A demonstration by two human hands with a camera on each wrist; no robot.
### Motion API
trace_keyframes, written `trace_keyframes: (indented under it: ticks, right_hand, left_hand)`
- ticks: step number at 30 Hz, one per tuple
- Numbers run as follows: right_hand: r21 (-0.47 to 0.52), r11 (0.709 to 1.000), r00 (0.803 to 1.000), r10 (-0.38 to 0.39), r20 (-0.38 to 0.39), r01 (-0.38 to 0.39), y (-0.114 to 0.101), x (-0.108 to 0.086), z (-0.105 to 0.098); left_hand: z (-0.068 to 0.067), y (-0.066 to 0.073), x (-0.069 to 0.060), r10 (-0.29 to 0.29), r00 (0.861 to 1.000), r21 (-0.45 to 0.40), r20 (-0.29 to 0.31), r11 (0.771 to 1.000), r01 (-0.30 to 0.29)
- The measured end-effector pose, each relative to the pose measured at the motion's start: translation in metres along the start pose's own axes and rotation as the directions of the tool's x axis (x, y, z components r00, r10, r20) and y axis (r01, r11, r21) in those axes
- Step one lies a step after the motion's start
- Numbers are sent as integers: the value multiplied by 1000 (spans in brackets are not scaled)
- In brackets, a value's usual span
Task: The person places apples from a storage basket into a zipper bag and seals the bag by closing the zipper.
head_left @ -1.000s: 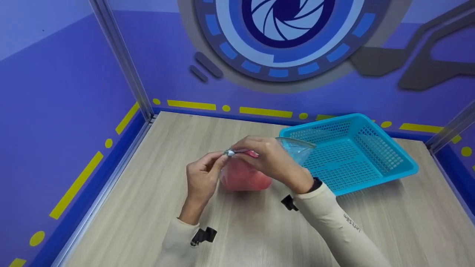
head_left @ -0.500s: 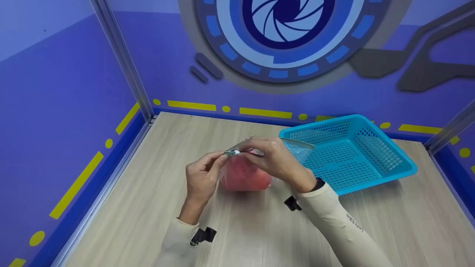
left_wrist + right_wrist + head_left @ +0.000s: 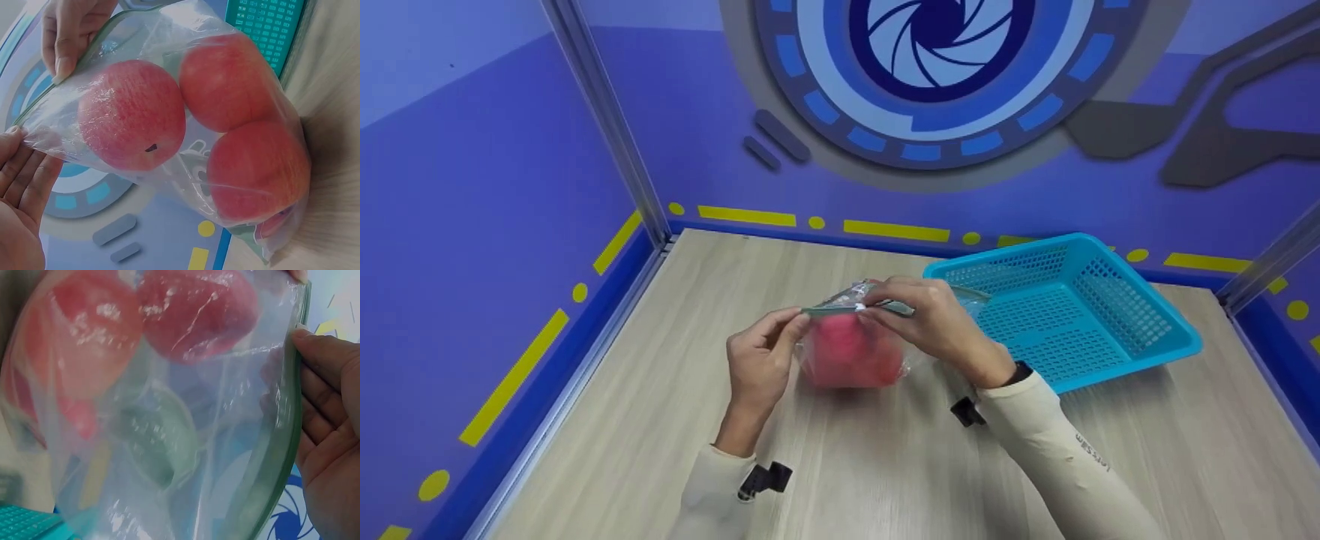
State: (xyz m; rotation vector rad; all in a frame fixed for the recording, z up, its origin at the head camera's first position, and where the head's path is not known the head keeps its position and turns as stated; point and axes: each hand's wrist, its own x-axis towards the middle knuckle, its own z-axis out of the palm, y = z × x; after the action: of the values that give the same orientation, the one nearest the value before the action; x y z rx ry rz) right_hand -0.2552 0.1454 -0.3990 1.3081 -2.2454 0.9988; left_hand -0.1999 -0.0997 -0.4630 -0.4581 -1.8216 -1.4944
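Observation:
A clear zip bag [image 3: 851, 356] hangs just above or on the table, between both hands; I cannot tell which. Inside, the left wrist view shows several red apples [image 3: 132, 115]. My left hand [image 3: 759, 364] pinches the bag's upper left corner at the end of the green zip strip [image 3: 829, 310]. Along that strip, the thumb and fingers of my right hand [image 3: 937, 319] pinch at a small white slider [image 3: 860, 307]. Beyond the right hand, the strip curves away in the right wrist view. A pale green translucent patch [image 3: 163, 439] shows on the bag.
A turquoise perforated basket [image 3: 1166, 304] stands at the back right, behind the right hand and partly overlapped by the bag's end. The wood-grain table [image 3: 855, 480] meets blue-purple panels [image 3: 675, 135] at its back and left. A metal post [image 3: 615, 127] rises at the back left corner.
My right hand has slid rightward along the zip strip with the white slider. More green strip shows between the hands. My left hand keeps its pinch and has shifted slightly left.

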Motion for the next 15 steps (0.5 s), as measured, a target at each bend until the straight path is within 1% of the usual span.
trace_keyframes:
  ticks: [2, 8, 15]
  right_hand:
    - [-10, 1000, 1000, 15, 2, -15, 3, -2, -2]
    - [-50, 994, 996, 94, 3, -94, 12, -12, -11]
    - [-86, 987, 991, 135, -23, -136, 24, -24, -22]
  left_hand:
    - [-1, -1, 0, -14, 1000, -4, -2, 1000, 14]
    - [-6, -5, 2, -50, 999, -16, -5, 999, 50]
    - [-14, -6, 5, -87, 996, -23, -4, 996, 87]
